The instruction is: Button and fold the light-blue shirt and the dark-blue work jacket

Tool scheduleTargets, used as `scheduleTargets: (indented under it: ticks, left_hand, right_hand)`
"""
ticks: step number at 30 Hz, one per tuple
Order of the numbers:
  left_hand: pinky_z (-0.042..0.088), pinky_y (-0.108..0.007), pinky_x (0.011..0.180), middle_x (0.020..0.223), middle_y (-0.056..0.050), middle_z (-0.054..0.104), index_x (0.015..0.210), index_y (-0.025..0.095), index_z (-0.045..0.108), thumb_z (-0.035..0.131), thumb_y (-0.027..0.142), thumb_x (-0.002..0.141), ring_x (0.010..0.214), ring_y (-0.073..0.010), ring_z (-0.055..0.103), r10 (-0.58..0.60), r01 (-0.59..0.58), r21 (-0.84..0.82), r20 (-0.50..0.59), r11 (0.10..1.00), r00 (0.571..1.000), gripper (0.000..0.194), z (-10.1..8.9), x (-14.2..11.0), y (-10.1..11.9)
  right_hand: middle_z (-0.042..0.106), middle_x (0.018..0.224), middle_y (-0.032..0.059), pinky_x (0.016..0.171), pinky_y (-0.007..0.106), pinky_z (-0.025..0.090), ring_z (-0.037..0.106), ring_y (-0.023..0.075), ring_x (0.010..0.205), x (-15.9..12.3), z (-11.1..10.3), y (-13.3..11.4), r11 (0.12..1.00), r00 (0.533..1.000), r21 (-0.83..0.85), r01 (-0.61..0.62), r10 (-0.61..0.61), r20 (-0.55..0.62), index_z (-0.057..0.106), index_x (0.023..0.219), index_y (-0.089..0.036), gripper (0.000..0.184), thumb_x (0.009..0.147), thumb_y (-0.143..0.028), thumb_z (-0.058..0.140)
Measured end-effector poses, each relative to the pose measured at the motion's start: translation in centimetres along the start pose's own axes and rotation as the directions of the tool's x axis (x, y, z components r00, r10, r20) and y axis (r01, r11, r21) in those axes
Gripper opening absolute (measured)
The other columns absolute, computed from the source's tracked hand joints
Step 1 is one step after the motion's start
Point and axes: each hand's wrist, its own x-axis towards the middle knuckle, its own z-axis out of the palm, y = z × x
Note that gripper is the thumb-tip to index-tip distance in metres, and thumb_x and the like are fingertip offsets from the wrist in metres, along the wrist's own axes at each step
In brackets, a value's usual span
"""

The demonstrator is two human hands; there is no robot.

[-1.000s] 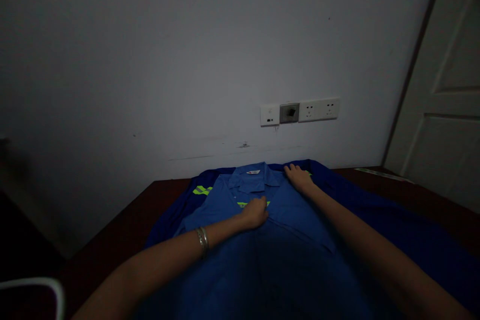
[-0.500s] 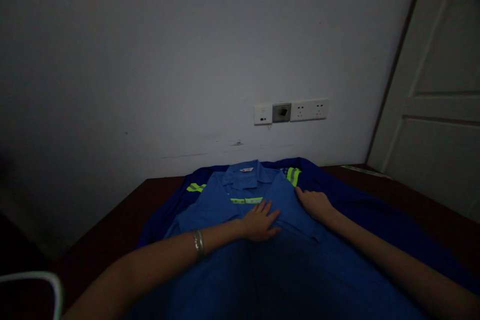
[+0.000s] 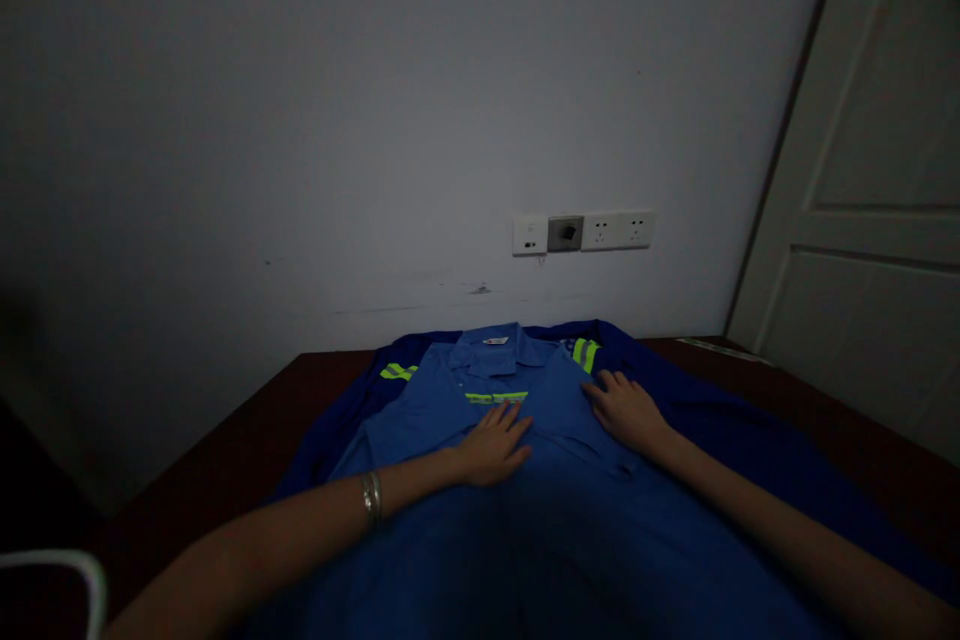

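A light blue shirt (image 3: 424, 410) lay over a darker blue jacket (image 3: 712, 410) on the table (image 3: 262, 420); the left hand (image 3: 493, 448) rested on its chest, fingers spread and relaxed. The right hand (image 3: 628, 412) touched its side, fingers bent; whether it pinched cloth, I couldn't tell.

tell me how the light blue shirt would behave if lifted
Probably floppy: the light blue shirt lies draped over dark blue clothing. Likely light too, as its cloth looks thin. Its collar may hold shape better, keeping a clear fold.

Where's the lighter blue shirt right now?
In the head view, the lighter blue shirt lies low in the middle, over the dark blue garment, with the left hand on its chest.
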Motion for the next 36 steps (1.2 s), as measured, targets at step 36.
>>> scheduleTargets:
  ticks: [36]
  left_hand:
    - [0.034, -0.034, 0.101, 0.122, -0.007, 0.057, 0.113, 0.019, 0.059, 0.042, 0.048, 0.082, 0.114, -0.0232, 0.049, -0.353, 0.324, -0.32, -0.035, 0.89, 0.935, 0.046, -10.2, -21.9, -1.3]
  right_hand:
    - [0.045, 0.135, 0.0076, 0.104, 0.042, 0.034, 0.043, 0.0248, 0.122, -16.8, -8.7, 5.3, 0.868, 0.998, 0.495, -0.029, 0.05, -0.029, 0.043, 0.132, -0.022, 0.057, 0.085, -0.054, 0.037]
